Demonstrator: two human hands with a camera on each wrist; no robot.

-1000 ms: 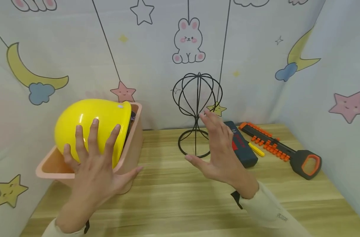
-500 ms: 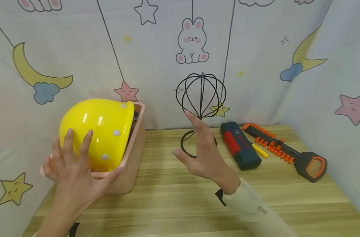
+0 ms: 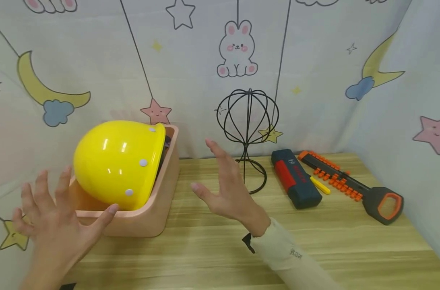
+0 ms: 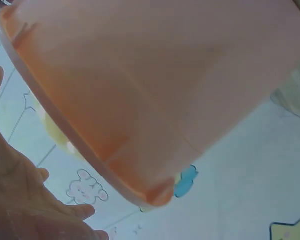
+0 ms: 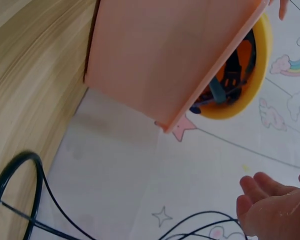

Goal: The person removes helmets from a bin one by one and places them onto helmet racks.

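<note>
A yellow hard hat (image 3: 114,161) lies tilted on its side in a peach plastic bin (image 3: 147,223), its brim toward the right. Dark straps (image 5: 232,70) show inside it in the right wrist view. My left hand (image 3: 56,221) has its fingers spread at the bin's left front corner; the thumb overlaps the rim in the head view. In the left wrist view a gap shows between that hand and the bin. My right hand (image 3: 228,193) is held up, palm turned left, between the bin and a black wire stand (image 3: 246,141). Neither hand holds anything.
Right of the stand lie a dark blue and red case (image 3: 296,179), a yellow-handled tool (image 3: 319,185) and a black and orange tool with a loop handle (image 3: 383,205). A patterned curtain (image 3: 191,80) rises behind the wooden table (image 3: 205,249).
My left hand has moved left and down, away from the front of the hard hat. The right hand has shifted left, off the wire stand's base. The hat and bin stay put.
</note>
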